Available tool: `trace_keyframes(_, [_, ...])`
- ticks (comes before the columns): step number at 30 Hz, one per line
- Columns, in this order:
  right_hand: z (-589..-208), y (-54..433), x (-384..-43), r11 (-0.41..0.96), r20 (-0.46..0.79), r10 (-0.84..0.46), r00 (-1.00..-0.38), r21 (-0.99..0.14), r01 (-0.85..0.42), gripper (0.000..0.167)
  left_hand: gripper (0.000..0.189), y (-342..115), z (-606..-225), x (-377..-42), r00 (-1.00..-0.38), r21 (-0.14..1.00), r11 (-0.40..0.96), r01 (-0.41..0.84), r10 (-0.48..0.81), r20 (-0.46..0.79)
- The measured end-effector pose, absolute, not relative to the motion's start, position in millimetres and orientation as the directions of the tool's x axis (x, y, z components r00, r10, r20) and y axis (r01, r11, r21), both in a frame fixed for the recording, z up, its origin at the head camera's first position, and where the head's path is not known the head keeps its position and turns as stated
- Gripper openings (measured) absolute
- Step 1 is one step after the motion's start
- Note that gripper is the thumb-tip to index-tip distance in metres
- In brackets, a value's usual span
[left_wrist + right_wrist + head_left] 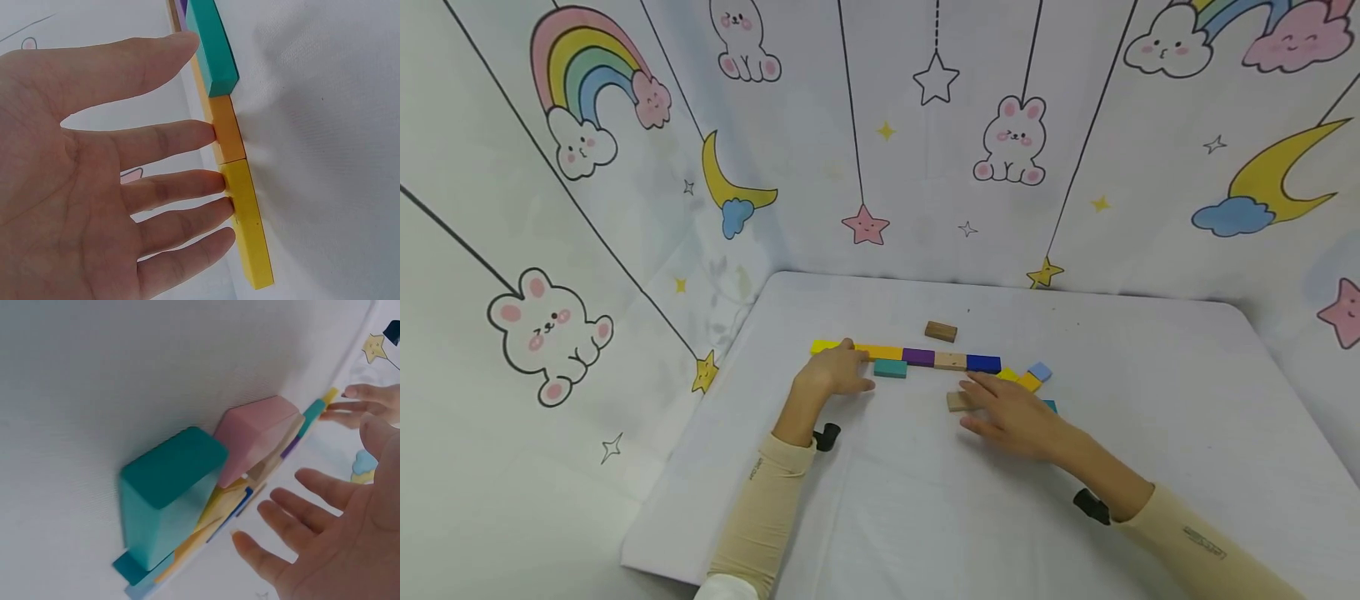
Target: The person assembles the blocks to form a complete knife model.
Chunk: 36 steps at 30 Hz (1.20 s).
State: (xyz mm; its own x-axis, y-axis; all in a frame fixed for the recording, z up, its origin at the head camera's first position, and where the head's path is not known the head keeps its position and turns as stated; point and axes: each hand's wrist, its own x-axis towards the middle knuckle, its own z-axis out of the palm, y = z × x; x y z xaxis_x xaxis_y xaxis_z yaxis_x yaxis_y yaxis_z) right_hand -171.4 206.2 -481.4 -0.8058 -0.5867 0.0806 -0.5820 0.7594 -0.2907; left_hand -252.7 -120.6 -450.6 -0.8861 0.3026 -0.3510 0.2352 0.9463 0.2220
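Observation:
My left hand (833,372) reaches over the left end of a row of blocks. In the left wrist view its straight fingertips (224,181) touch the side of a yellow block (251,231) and an orange block (229,128). The thumb is by a teal block (212,50), which lies in front of the row. Farther along the row come a purple block (918,357), a natural wood block (951,361) and a dark blue block (983,364). With fingers spread, my right hand (1018,417) hovers near a pale wood block (957,402), holding nothing.
Behind the row lies a brown wood block (941,332). Right of the row are an orange block (1030,382) and a light blue block (1041,371). The right wrist view shows a pink block (259,434) beside a teal block (178,469). A patterned cloth wall borders the white table (1172,400).

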Motion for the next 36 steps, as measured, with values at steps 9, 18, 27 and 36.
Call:
trace_keyframes(9, [-484.9, 217.2, -160.6, 0.75, 0.096, -0.59, -0.801, -0.302, -0.589, 0.055, 0.061, -119.9, -450.4, -253.3, -0.887, 0.224, 0.945, 0.238, 0.305, -0.347])
trace_keyframes(18, [-486.6, 216.6, -155.2, 0.768, 0.051, -0.576, -0.816, -0.306, -0.562, 0.056, 0.061, -118.7, -447.2, -251.9, -0.883, 0.225, 0.945, 0.239, 0.308, -0.353])
trace_keyframes(27, [-488.2, 207.6, -159.2, 0.767, 0.017, -0.606, -0.795, -0.253, -0.59, 0.057, 0.06, -120.3, -450.4, -251.4, -0.885, 0.223, 0.945, 0.241, 0.309, -0.35])
trace_keyframes(36, [-486.8, 196.3, -165.9, 0.756, 0.035, -0.624, -0.781, -0.227, -0.614, 0.056, 0.062, -121.3, -452.4, -252.7, -0.884, 0.211, 0.945, 0.251, 0.313, -0.346])
